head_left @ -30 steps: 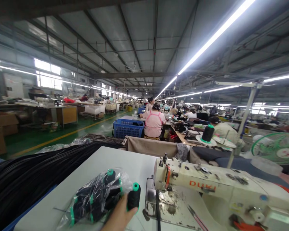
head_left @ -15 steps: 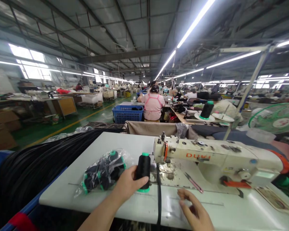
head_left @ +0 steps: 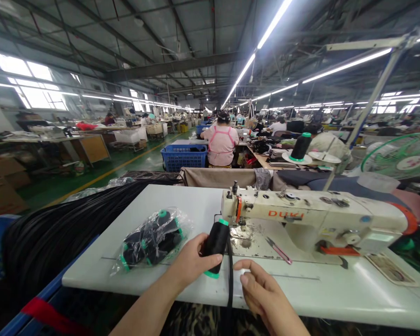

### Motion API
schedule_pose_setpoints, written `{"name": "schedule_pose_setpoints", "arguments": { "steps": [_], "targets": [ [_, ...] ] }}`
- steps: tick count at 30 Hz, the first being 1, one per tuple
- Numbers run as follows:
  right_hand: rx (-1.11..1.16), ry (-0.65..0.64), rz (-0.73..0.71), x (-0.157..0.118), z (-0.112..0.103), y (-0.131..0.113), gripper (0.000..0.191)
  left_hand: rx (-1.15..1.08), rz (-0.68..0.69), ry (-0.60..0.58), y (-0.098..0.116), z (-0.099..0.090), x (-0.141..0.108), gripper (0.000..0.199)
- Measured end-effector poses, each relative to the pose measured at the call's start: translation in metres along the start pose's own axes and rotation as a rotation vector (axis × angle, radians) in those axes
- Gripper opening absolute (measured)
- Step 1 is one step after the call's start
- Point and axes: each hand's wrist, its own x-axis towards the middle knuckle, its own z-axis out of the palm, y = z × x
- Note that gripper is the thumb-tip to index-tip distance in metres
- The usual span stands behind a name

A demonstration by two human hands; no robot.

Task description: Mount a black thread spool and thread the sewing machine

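My left hand (head_left: pixel 189 261) grips a black thread spool (head_left: pixel 216 245) with a green core, tilted just above the white sewing table (head_left: pixel 161 198). Close on its right, my right hand (head_left: pixel 262 291) has fingers curled and apart, holding nothing, next to a black strap (head_left: pixel 230 275) hanging over the table's front edge. To the left lies a clear plastic bag of black spools (head_left: pixel 152 240). The cream sewing machine (head_left: pixel 311 221) stands just behind the spool, and small snips (head_left: pixel 278 250) lie on its bed.
A heap of black cords (head_left: pixel 56 231) fills the left side. Another black spool (head_left: pixel 300 147) sits on the thread stand behind the machine, a green fan (head_left: pixel 401 156) at right. A person in pink (head_left: pixel 221 144) sits ahead by a blue crate (head_left: pixel 185 156).
My left hand lifted one spool away from the bag and carried it right, tilting it in front of the machine. My right hand came into view and moved up beside it.
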Motion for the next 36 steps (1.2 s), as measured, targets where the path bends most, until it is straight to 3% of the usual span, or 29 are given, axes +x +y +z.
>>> {"name": "schedule_pose_setpoints", "arguments": {
  "steps": [2,5,9,13,17,27,32,36],
  "targets": [
    [0.07,0.028,-0.055,-0.001,-0.001,-0.007,0.05,-0.02,-0.037,-0.025,0.0,0.007,-0.002,0.059],
    [0.107,0.095,-0.099,0.001,-0.002,-0.01,0.058,-0.227,-0.158,-0.103,0.002,0.022,-0.007,0.062],
    [-0.136,0.189,-0.12,0.005,-0.013,-0.006,0.063,-0.445,-0.282,-0.156,0.002,0.035,-0.013,0.06],
    [-0.457,0.174,-0.049,0.005,-0.031,-0.001,0.065,-0.488,-0.317,-0.154,0.003,0.034,-0.014,0.062],
    [-0.456,0.197,-0.001,0.004,-0.041,0.004,0.064,-0.484,-0.321,-0.162,0.002,0.031,-0.014,0.066],
    [-0.515,0.301,-0.049,0.001,-0.038,-0.01,0.053,-0.532,-0.381,-0.169,-0.001,0.032,-0.016,0.072],
    [-0.561,0.311,-0.028,0.002,-0.041,-0.004,0.052,-0.668,-0.455,-0.192,-0.018,0.033,-0.016,0.054],
    [-0.624,0.328,-0.008,0.007,-0.039,0.006,0.051,-0.829,-0.602,-0.071,-0.016,0.044,-0.017,0.035]
  ]
}}
